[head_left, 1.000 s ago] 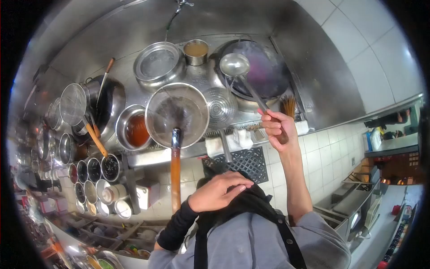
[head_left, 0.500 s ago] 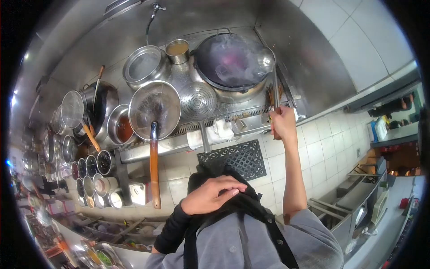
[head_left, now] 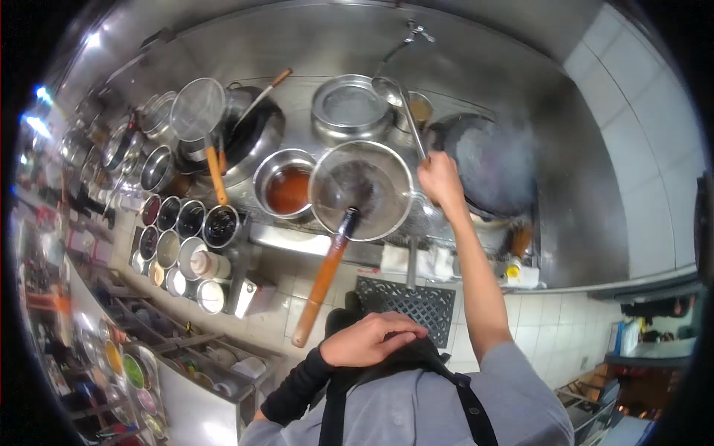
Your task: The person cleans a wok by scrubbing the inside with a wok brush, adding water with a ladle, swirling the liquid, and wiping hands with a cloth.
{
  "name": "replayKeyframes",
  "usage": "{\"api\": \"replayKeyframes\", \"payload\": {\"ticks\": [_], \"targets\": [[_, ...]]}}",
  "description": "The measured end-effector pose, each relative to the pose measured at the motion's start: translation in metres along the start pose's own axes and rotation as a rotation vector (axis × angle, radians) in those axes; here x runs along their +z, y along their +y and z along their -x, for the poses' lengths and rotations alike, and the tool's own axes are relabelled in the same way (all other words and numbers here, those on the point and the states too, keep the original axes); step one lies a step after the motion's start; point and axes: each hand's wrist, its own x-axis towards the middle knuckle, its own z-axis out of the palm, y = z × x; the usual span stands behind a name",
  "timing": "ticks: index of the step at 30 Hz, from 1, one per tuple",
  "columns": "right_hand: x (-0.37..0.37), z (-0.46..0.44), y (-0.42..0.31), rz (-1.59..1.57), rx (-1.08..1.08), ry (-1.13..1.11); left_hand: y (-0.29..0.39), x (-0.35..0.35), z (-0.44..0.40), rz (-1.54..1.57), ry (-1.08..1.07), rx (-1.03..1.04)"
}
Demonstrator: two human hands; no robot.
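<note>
Right fingers [head_left: 428,172] gripped the ladle [head_left: 413,123] near the stove's [head_left: 297,104] back edge, left hand [head_left: 368,340] loose; carrying, I judged, next needed steadiness.

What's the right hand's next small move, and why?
Probably ease the ladle over the small pot and dip: the right hand grips the ladle, its bowl shows beside that pot's rim, and the pot holds brownish liquid.

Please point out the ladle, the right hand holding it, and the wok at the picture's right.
Ladle [head_left: 413,121], head view: on the handle.
Right hand [head_left: 439,178], head view: back of the hand.
Wok [head_left: 449,142], head view: dark inner wall, left side.
</note>
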Motion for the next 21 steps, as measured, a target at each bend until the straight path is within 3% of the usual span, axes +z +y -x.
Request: {"api": "replayKeyframes", "payload": {"ticks": [2, 7, 9, 11, 12, 15, 18, 21], "targets": [[0.039, -0.055, -0.026, -0.089, 0.145, -0.226, -0.01, -0.02, 0.017, 0.021, 0.069, -0.021], [0.126, -0.159, -0.063, -0.027, 0.198, -0.288, -0.024, -0.055, 0.057, 0.129, 0.218, -0.148], [0.16, -0.202, -0.054, -0.154, 0.354, -0.377, -0.028, -0.063, 0.068, 0.185, 0.256, -0.164], [0.188, -0.254, -0.019, -0.464, 0.473, -0.709, -0.035, -0.069, 0.074, 0.21, 0.29, -0.17], [0.19, -0.254, -0.015, -1.011, 0.67, -0.632, -0.037, -0.071, 0.076, 0.221, 0.296, -0.167], [0.183, -0.258, 0.001, -1.811, 1.353, -0.576, -0.039, -0.08, 0.072, 0.235, 0.283, -0.156], [0.177, -0.218, 0.02, -2.052, 1.254, -0.572, -0.036, -0.086, 0.062, 0.227, 0.235, -0.151], [0.147, -0.154, 0.009, -2.102, 1.072, -0.371, -0.031, -0.089, 0.045, 0.194, 0.167, -0.142]]}}
